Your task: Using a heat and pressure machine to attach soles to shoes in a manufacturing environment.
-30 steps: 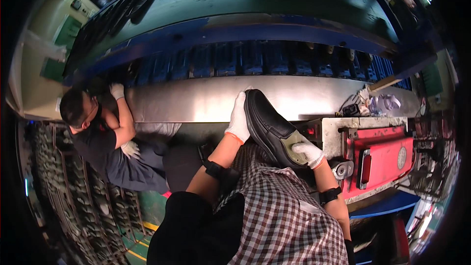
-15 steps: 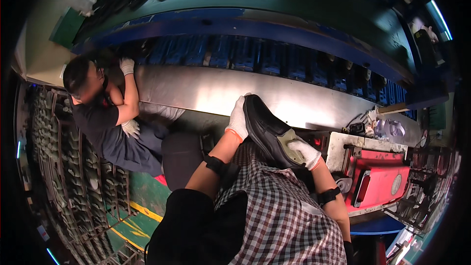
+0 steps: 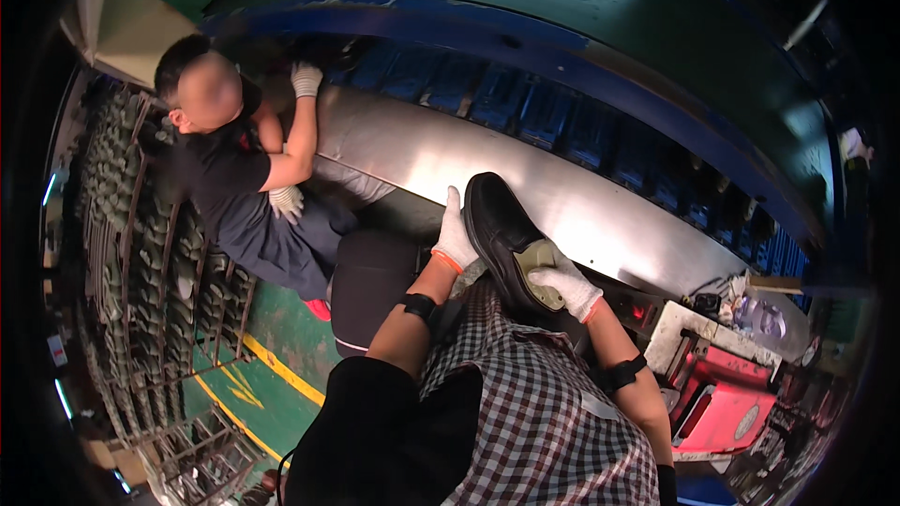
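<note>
A black slip-on shoe with a thick sole is tilted in front of my apron, toe pointing away. Out of its opening rises an olive-tan shoe last. My right hand, in a white knit glove, is closed on the last at the heel end. Against the left side of the sole is my gloved left hand, one digit stretched upward and the other fingers partly hidden behind the shoe; it appears to support the shoe from that side.
A metal ledge runs along the blue and green machine. On the left sits a co-worker in white gloves, one hand on the ledge. Behind them stands a rack of lasts. A red box is at the right.
My left hand has slid down the sole from near the toe, its upper digit now apart from the shoe. The right hand still grips the last. The whole view has turned somewhat.
</note>
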The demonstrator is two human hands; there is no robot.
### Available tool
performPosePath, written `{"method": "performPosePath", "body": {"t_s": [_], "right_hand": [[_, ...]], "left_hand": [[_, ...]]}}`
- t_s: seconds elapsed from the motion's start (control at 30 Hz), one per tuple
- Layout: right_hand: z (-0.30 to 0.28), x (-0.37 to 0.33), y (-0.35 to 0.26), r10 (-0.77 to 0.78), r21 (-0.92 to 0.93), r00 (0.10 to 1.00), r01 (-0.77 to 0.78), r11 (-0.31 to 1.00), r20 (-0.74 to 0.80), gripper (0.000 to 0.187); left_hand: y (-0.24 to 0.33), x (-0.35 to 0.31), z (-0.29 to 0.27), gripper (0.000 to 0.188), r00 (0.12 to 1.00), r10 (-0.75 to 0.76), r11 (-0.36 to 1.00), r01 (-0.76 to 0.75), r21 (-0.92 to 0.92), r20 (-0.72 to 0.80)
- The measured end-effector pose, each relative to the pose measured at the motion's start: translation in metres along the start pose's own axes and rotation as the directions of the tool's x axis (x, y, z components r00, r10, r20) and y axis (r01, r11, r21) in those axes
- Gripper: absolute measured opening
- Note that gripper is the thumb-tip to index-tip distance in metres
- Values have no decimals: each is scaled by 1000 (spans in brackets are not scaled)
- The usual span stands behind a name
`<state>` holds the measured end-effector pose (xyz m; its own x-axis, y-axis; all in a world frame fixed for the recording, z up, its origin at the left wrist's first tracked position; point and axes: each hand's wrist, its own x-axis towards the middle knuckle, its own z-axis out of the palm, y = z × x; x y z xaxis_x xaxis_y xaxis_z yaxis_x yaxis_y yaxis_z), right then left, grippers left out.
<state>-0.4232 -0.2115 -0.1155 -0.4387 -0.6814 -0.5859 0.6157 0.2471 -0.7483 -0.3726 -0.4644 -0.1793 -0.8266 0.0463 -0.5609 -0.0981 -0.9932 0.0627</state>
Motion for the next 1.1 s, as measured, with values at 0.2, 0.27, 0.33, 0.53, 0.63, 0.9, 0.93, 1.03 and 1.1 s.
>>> {"method": "performPosePath", "body": {"t_s": [0.2, 0.27, 0.33, 0.53, 0.63, 0.9, 0.93, 1.03, 1.1], "right_hand": [[30, 5, -25, -128, -120, 991, 133, 984, 43, 104], [40, 13, -33, -119, -128, 990, 128, 983, 75, 105], [47, 20, -37, -121, -150, 990, 131, 980, 77, 105], [51, 27, -40, -156, -191, 979, 179, 965, 129, 103], [46, 30, -38, -167, -133, 975, 187, 973, 149, 97], [25, 34, -22, -90, -35, 983, 97, 995, 161, 93], [23, 36, -20, -70, -15, 983, 74, 997, 168, 92], [20, 38, -18, -68, -33, 984, 75, 997, 166, 89], [20, 39, -17, -52, -17, 985, 55, 998, 167, 88]], "left_hand": [[19, -17, -11, 60, 982, 171, 985, -169, -26, 74], [30, -20, -12, 56, 977, 199, 980, -199, -13, 73], [42, -24, -13, 54, 971, 231, 973, -232, 9, 65], [54, -30, -19, 55, 958, 249, 968, -247, -33, 141], [53, -31, -20, 54, 936, 305, 951, -308, -9, 174], [49, -33, -21, 50, 914, 302, 946, -321, 30, 273], [49, -33, -22, 50, 918, 281, 954, -300, 24, 280], [48, -32, -23, 50, 927, 300, 949, -314, 33, 226], [49, -32, -24, 49, 927, 301, 946, -320, 53, 224]]}}
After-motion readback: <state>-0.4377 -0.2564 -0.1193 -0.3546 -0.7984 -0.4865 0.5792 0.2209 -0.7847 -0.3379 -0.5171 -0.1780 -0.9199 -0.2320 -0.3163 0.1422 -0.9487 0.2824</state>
